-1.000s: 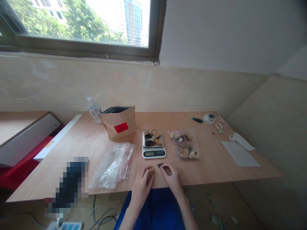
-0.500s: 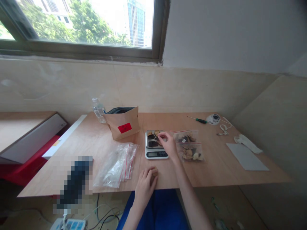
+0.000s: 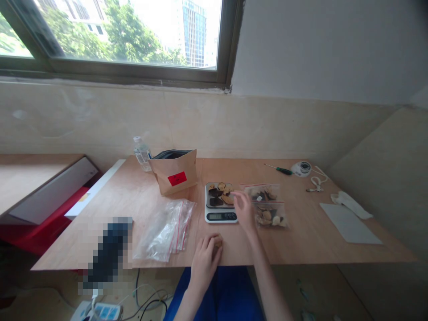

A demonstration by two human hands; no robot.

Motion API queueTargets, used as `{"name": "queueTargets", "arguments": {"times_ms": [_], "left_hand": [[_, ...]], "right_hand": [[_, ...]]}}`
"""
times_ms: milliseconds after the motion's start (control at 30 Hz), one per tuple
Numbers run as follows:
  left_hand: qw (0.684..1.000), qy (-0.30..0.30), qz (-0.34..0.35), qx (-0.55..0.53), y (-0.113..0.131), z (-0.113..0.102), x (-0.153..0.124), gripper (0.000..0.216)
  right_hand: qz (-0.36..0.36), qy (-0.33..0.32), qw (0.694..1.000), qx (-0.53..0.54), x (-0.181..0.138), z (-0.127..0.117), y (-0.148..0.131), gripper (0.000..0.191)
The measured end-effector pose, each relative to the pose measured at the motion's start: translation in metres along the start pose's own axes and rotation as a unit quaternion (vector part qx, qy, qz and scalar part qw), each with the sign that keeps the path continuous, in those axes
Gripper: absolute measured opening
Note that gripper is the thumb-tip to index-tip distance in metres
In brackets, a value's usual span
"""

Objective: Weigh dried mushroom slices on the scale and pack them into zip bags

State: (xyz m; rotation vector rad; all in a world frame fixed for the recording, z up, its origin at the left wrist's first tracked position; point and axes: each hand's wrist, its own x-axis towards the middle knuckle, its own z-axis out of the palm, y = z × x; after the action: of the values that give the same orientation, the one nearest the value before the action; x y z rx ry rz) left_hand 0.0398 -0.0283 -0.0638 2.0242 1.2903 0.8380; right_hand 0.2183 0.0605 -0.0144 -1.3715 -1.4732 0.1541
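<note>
A small white kitchen scale [image 3: 221,217] with a metal plate stands on the table, several tan and dark brown dried slices [image 3: 227,199] lying on it. My right hand [image 3: 244,209] hovers at the plate's right edge, fingers a little apart, and nothing shows between them. Nearer the table's front edge, my left hand [image 3: 204,253] is curled around a tan dried piece [image 3: 218,241], mostly hidden by the fingers. Right of the scale lie two zip bags filled with dried slices, a rear bag [image 3: 270,192] and a front bag [image 3: 276,214].
Clear zip bags [image 3: 163,232] lie flat left of the scale. Behind them stands an open brown paper pouch [image 3: 174,178] beside a plastic bottle [image 3: 143,156]. Toward the right are a screwdriver [image 3: 283,171], a white dome camera [image 3: 302,168] and a white sheet [image 3: 349,224].
My right hand has drawn back to the right from over the scale plate, uncovering the slices there. The left hand keeps its place and grip. The view has shifted slightly.
</note>
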Motion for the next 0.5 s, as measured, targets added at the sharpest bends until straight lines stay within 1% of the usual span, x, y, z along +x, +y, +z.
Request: {"name": "queueTargets", "arguments": {"times_ms": [100,167,233,300,367,433,500], "left_hand": [[0.999,0.003,-0.003,-0.047,0.009,0.012,0.002,0.019],[0.996,0.000,-0.005,-0.086,0.019,0.027,0.008,0.019],[0.993,-0.007,-0.002,-0.120,0.030,0.046,0.017,0.023],[0.989,-0.027,0.010,-0.148,0.040,0.063,0.027,0.027],[0.985,-0.059,0.037,-0.160,0.049,0.075,0.035,0.033],[0.983,-0.079,0.056,-0.157,0.054,0.076,0.039,0.038],[0.986,-0.065,0.049,-0.146,0.055,0.065,0.038,0.039]], "right_hand": [[0.055,0.029,0.998,0.006,-0.041,-0.020,0.003,0.024],[0.088,0.033,0.996,0.003,-0.069,-0.031,0.005,0.024],[0.107,0.032,0.994,-0.008,-0.092,-0.040,0.007,0.023],[0.114,0.027,0.993,-0.019,-0.107,-0.047,0.010,0.022],[0.112,0.023,0.993,-0.033,-0.114,-0.053,0.014,0.024],[0.102,0.023,0.993,-0.054,-0.117,-0.059,0.020,0.025],[0.088,0.020,0.993,-0.078,-0.117,-0.063,0.027,0.024]]}}
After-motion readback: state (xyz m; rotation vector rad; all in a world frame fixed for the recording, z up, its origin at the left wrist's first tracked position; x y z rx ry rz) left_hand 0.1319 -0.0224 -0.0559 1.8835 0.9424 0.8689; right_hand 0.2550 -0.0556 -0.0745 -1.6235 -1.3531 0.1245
